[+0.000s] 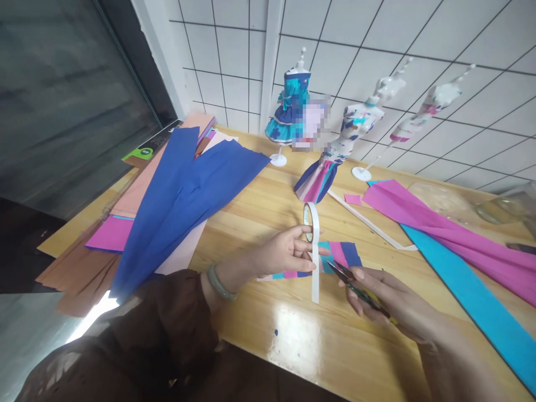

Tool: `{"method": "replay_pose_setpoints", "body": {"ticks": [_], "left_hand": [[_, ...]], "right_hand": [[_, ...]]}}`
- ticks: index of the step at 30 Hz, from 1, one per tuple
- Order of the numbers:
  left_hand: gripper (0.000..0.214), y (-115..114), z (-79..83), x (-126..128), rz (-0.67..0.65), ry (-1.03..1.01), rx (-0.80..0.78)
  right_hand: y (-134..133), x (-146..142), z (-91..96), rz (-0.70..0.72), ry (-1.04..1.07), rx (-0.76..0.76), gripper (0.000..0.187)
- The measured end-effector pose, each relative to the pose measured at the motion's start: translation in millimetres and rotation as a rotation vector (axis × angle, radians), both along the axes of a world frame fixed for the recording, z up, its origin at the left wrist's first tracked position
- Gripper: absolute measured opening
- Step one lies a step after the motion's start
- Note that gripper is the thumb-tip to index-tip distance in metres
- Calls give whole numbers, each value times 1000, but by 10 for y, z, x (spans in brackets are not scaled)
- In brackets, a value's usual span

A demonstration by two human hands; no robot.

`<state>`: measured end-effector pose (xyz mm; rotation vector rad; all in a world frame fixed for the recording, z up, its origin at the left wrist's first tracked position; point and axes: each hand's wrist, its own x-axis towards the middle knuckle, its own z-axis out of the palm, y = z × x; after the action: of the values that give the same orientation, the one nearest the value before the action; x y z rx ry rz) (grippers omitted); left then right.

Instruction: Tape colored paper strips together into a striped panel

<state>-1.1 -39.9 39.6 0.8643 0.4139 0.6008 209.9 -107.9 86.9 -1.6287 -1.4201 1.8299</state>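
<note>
My left hand (293,251) holds a roll of white tape (310,218) upright, fingers through and around it, with a loose strip of tape (315,285) hanging down. My right hand (377,293) is wrapped around a pair of scissors (355,287) whose dark blades point left at the strip, a short way apart from it. Below both hands a striped piece of paper or cloth (339,254) in teal, pink and blue lies on the table, partly hidden by the left hand and tape.
Blue crepe-like sheets (180,195) lie over orange and brown ones (79,268) at left. Small mannequins stand along the wall: one in a blue dress (288,123), one with a striped skirt (318,178), one bare-skirted (431,106). Pink (452,240) and turquoise strips (473,307) cross the right.
</note>
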Motion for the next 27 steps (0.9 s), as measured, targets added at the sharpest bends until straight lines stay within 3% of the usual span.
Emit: {"method": "replay_pose_setpoints", "body": {"ticks": [3, 11, 27], "left_hand": [[58, -13, 18, 6, -73, 17, -15], [56, -22, 27, 15, -200, 40, 36], [55, -73, -41, 49, -266, 82, 88]], "right_hand": [[40, 6, -1, 78, 21, -39, 47], [63, 14, -92, 79, 76, -64, 48], [-38, 34, -186, 70, 102, -62, 48]]}}
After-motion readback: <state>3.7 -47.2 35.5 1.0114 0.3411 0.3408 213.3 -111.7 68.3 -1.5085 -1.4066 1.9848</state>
